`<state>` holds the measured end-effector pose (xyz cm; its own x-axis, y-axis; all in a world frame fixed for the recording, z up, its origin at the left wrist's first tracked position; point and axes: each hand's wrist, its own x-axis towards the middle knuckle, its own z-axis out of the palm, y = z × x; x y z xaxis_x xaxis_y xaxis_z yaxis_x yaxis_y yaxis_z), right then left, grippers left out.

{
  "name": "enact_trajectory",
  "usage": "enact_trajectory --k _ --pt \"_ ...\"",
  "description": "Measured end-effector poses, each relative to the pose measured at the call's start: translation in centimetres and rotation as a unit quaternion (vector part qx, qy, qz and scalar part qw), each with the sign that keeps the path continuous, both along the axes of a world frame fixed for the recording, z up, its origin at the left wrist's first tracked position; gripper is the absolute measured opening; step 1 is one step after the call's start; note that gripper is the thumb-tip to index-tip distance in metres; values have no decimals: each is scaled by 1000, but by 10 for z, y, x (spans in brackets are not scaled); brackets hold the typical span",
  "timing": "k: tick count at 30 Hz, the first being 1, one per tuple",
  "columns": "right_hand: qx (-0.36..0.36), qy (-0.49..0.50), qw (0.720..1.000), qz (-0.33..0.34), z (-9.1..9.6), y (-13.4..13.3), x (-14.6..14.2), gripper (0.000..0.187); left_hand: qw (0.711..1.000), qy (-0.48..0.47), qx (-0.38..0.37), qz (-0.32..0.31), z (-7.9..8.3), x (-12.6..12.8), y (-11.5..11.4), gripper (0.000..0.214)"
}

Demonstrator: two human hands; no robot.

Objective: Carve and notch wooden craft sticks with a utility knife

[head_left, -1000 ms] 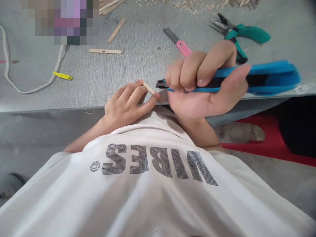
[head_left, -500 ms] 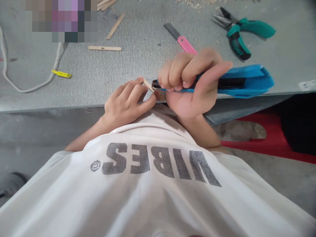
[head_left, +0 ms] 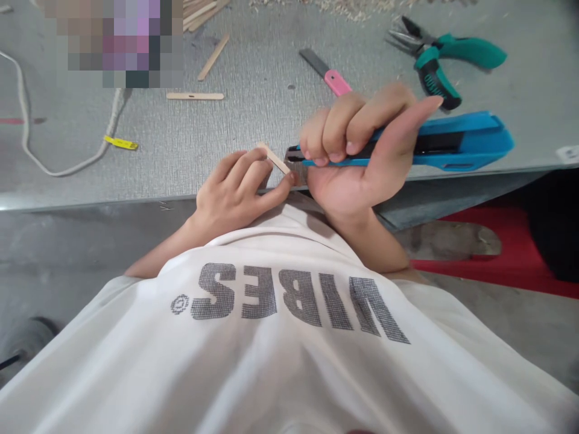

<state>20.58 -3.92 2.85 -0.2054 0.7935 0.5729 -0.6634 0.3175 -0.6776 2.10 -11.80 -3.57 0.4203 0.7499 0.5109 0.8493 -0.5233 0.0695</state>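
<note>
My left hand (head_left: 242, 187) rests at the table's front edge with its fingers bent around a short wooden craft stick (head_left: 274, 158). The stick slants between the fingers and the thumb. To its right, my right hand (head_left: 362, 154) is closed around a blue utility knife (head_left: 470, 141), its thumb raised along the handle. The knife's black tip end points left, close beside the stick. Whether the blade touches the wood I cannot tell.
Beyond my hands lie a pink-handled blade tool (head_left: 335, 79) and green-handled pliers (head_left: 427, 60). Two loose craft sticks (head_left: 195, 96) and a pile of more sticks (head_left: 203, 12) are at the upper left. A white cable (head_left: 67, 172) with a yellow tag curves at left. Wood shavings (head_left: 335, 7) lie at the back.
My right hand has shifted slightly to the right with the utility knife, widening the small gap to the craft stick. My left hand keeps its hold. The whole view has drifted a little.
</note>
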Motion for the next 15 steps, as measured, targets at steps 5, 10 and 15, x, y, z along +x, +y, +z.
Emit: enact_trajectory --k 5,10,15 --pt "18 -4 1000 -21 -5 1 1 72 1000 -21 -16 -6 -3 -2 2 48" --pt "18 -10 1000 -18 -4 0 1 72 998 -48 -51 4 1 2 0 46" --pt "65 -17 998 -14 -8 1 2 75 1000 -14 -25 2 2 2 -1 51"
